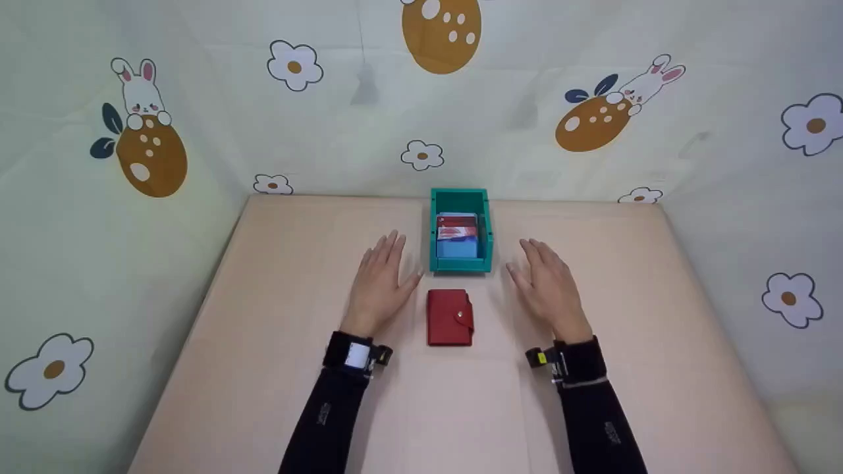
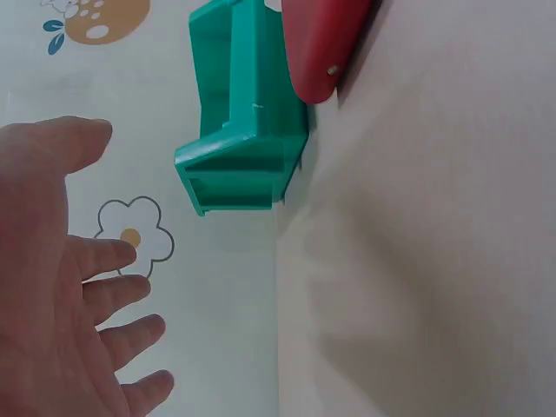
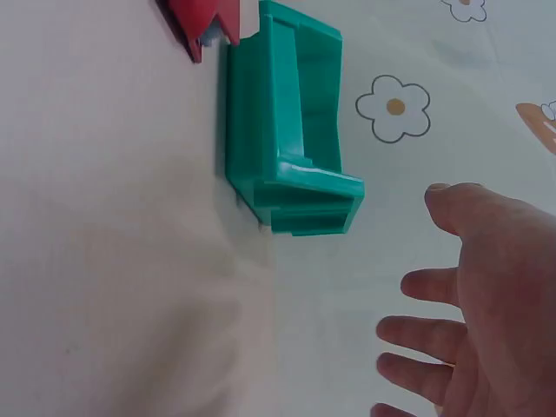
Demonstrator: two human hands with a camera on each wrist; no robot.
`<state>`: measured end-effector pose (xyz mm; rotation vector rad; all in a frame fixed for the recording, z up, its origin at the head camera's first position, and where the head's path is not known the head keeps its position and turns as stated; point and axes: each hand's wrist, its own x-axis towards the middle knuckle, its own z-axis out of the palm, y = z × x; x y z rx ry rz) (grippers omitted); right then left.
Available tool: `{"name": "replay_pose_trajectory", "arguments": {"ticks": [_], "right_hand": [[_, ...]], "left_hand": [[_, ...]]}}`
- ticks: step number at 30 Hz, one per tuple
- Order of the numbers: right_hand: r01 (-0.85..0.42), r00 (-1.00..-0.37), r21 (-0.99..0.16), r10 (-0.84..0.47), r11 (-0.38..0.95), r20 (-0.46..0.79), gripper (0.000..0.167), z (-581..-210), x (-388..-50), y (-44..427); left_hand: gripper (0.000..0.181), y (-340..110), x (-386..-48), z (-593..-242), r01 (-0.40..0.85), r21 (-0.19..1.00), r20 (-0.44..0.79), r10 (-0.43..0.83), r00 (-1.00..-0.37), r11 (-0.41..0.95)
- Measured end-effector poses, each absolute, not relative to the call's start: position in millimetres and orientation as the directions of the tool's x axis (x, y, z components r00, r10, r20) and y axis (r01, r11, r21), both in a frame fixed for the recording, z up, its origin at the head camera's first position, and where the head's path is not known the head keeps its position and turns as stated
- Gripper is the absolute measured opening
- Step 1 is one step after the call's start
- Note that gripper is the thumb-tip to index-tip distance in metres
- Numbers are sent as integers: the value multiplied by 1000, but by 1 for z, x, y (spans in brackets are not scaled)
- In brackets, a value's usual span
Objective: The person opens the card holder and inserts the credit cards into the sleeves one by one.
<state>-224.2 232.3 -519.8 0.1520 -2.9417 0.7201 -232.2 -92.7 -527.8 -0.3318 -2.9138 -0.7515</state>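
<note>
A red card holder [image 1: 449, 318] with a snap-button strap lies closed on the table, between the two forearms. Beyond it stands a green plastic bin [image 1: 460, 264], with several cards [image 1: 457, 236] in it, some blue and some red and white. My left hand [image 1: 380, 280] is held out to the left of the bin, fingers straight and holding nothing. On the other side, my right hand [image 1: 548, 284] is stretched out the same way, also holding nothing. Both wrist views show the bin's side [image 2: 252, 139] and part of the card holder [image 3: 201, 19].
The light wooden-toned table [image 1: 296, 263] ends at a pale curtain [image 1: 217, 118] printed with flowers and rabbits, which rises behind and along both sides. Each wrist wears a black band with a small camera.
</note>
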Motion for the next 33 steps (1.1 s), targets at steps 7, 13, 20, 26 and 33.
{"name": "replay_pose_trajectory", "arguments": {"ticks": [7,13,20,26,33], "right_hand": [[-68,-997,-537,-42,841,60,58,-510,-208,204],[-84,-995,-539,-103,838,-6,36,-515,-200,180],[-52,-978,-514,-148,856,-149,32,-532,-196,160],[-88,-967,-492,-194,866,-168,41,-541,-189,150],[-110,-971,-431,-189,895,-145,46,-543,-186,146]], "left_hand": [[46,-81,-213,-521,147,691,84,123,-989,708],[27,-74,-203,-528,-29,778,-100,77,-992,628],[18,-66,-195,-542,-194,811,-272,63,-960,552],[20,-59,-194,-545,-239,809,-302,32,-953,537],[21,-53,-193,-545,-263,800,-321,16,-947,539]]}}
